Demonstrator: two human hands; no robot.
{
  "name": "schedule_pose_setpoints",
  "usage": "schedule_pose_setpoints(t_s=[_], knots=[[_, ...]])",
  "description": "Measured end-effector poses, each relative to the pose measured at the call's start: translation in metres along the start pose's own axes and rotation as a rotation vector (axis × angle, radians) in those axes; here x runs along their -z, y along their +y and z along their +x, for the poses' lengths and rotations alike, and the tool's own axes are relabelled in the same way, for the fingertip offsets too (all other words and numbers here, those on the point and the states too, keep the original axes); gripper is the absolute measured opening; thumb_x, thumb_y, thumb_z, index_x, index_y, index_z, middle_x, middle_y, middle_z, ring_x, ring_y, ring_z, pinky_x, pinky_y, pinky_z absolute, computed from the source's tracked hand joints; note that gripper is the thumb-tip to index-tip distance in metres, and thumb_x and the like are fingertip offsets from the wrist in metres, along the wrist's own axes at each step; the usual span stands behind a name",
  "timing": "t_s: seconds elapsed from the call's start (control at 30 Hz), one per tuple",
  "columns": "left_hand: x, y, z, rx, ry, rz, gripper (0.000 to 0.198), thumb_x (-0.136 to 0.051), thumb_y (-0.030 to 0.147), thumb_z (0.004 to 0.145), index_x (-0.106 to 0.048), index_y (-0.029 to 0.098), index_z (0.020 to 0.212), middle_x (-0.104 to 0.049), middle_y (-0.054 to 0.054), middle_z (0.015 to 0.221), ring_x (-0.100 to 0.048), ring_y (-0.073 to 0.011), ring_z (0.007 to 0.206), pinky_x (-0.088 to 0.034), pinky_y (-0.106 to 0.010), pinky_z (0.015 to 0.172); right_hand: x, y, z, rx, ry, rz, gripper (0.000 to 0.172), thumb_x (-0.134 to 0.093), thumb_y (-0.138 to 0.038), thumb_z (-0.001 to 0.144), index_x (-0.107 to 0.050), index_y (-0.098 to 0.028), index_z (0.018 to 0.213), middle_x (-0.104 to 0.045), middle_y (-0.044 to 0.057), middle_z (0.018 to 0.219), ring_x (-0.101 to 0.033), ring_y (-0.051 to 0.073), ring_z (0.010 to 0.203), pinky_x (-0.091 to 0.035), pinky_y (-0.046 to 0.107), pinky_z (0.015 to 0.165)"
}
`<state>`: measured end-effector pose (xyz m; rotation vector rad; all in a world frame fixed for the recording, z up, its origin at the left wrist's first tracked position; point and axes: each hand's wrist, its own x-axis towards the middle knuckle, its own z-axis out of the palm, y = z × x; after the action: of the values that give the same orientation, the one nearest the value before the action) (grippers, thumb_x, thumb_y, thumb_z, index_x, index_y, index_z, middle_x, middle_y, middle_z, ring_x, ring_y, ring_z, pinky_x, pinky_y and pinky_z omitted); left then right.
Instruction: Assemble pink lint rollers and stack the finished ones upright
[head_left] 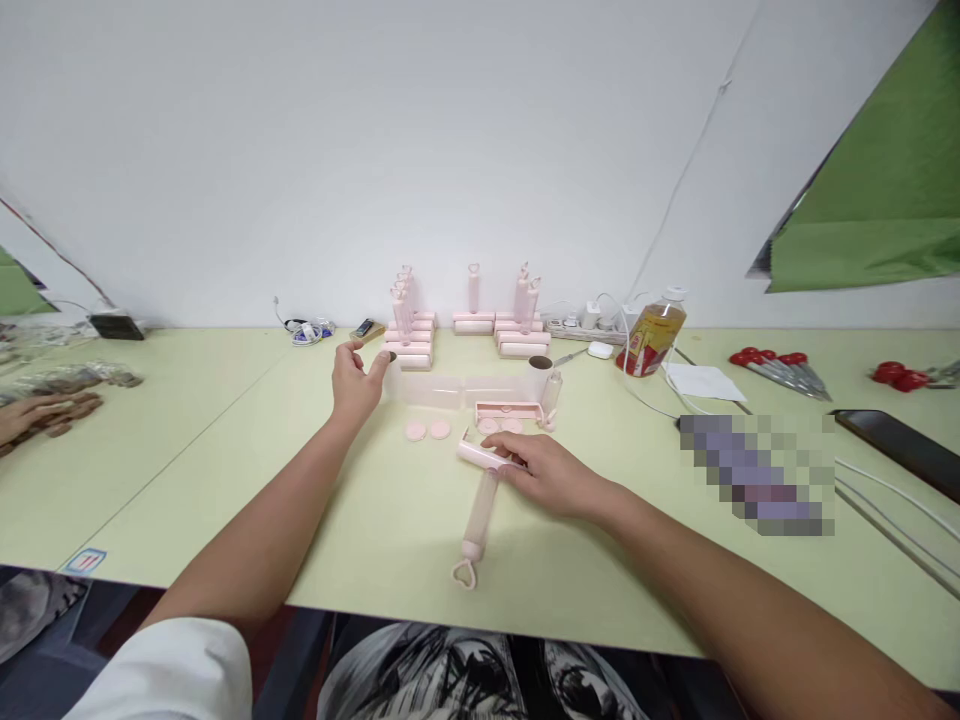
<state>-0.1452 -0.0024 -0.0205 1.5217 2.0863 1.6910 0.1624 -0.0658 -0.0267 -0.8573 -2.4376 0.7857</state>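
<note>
My right hand [551, 472] is closed on a pink lint roller [484, 457]; its translucent handle [480, 510] points toward me and ends in a heart-shaped loop. Beside a white paper roll [394, 380], my left hand [358, 382] has its thumb and fingers apart; whether the thumb touches the roll I cannot tell. A second white roll [538, 380] stands to the right. Translucent strips [433, 391] extend between the rolls. In front lie pink discs [416, 431] and an open pink case [508, 411], with another heart-ended handle [553, 392] beside it.
Several pink rollers with upright handles [405, 335] stand along the wall. At right are a tilted drink bottle [651, 335], white cables, red-handled tools [780, 370], a black phone [900, 450] and a blurred-out patch. Another person's hand [45, 412] is at far left beside plastic-wrapped items.
</note>
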Motion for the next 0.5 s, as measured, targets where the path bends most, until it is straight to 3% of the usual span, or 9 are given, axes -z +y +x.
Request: schedule_pose_setpoints(t_s=[0.07, 0.1, 0.2, 0.27, 0.33, 0.4, 0.5], knots=[[0.007, 0.012, -0.008, -0.119, -0.017, -0.072, 0.026, -0.059, 0.04, 0.081, -0.056, 0.018, 0.094, -0.039, 0.005, 0.065, -0.039, -0.011, 0.058, -0.035, -0.024, 0.059, 0.0, 0.002, 0.0, -0.003, 0.083, -0.001, 0.028, -0.05, -0.018, 0.088, -0.061, -0.021, 0.114, -0.069, 0.005, 0.104, -0.062, 0.019, 0.088, -0.045, 0.03, 0.076], [0.01, 0.019, -0.014, -0.179, -0.109, -0.109, 0.021, -0.056, 0.039, 0.083, -0.055, 0.018, 0.084, -0.04, 0.005, 0.062, -0.038, -0.0106, 0.057, -0.035, -0.024, 0.057, 0.0, 0.003, 0.0, -0.012, 0.129, -0.001, 0.029, -0.051, -0.018, 0.089, -0.06, -0.021, 0.116, -0.069, 0.005, 0.1, -0.061, 0.018, 0.082, -0.045, 0.029, 0.072], [0.016, 0.042, -0.039, -0.329, -0.635, -0.159, 0.033, -0.048, 0.043, 0.089, -0.055, 0.017, 0.071, -0.044, 0.003, 0.061, -0.041, -0.0103, 0.058, -0.035, -0.023, 0.057, 0.0, 0.005, 0.0, -0.056, 0.276, -0.019, 0.032, -0.051, -0.022, 0.09, -0.057, -0.022, 0.121, -0.069, 0.003, 0.091, -0.058, 0.015, 0.067, -0.045, 0.028, 0.064], [0.015, 0.055, -0.058, -0.35, -0.948, -0.179, 0.036, -0.046, 0.048, 0.091, -0.059, 0.016, 0.08, -0.05, 0.002, 0.066, -0.045, -0.0106, 0.06, -0.036, -0.023, 0.058, -0.002, 0.005, 0.0, -0.048, 0.398, -0.066, 0.029, -0.05, -0.024, 0.092, -0.058, -0.021, 0.119, -0.07, 0.005, 0.093, -0.059, 0.016, 0.068, -0.046, 0.029, 0.065], [0.012, 0.063, -0.075, -0.315, -1.153, -0.189, 0.036, -0.053, 0.051, 0.087, -0.061, 0.017, 0.098, -0.053, 0.002, 0.069, -0.048, -0.0111, 0.061, -0.038, -0.023, 0.058, -0.005, 0.003, -0.001, 0.005, 0.504, -0.139, 0.025, -0.049, -0.025, 0.093, -0.058, -0.019, 0.115, -0.069, 0.008, 0.101, -0.061, 0.018, 0.075, -0.048, 0.031, 0.07], [0.009, 0.067, -0.085, -0.265, -1.273, -0.205, 0.041, -0.058, 0.051, 0.084, -0.058, 0.018, 0.109, -0.052, 0.004, 0.066, -0.048, -0.0108, 0.057, -0.039, -0.023, 0.056, -0.008, -0.001, -0.002, 0.074, 0.544, -0.187, 0.026, -0.048, -0.023, 0.093, -0.056, -0.019, 0.117, -0.068, 0.01, 0.108, -0.063, 0.019, 0.082, -0.049, 0.033, 0.074], [0.008, 0.065, -0.087, -0.323, -1.242, -0.242, 0.037, -0.058, 0.044, 0.086, -0.059, 0.018, 0.111, -0.056, 0.002, 0.069, -0.051, -0.0118, 0.061, -0.043, -0.024, 0.06, -0.009, -0.007, -0.005, 0.129, 0.556, -0.118, 0.032, -0.052, -0.023, 0.091, -0.052, -0.022, 0.123, -0.067, 0.009, 0.11, -0.064, 0.019, 0.085, -0.051, 0.032, 0.075]])
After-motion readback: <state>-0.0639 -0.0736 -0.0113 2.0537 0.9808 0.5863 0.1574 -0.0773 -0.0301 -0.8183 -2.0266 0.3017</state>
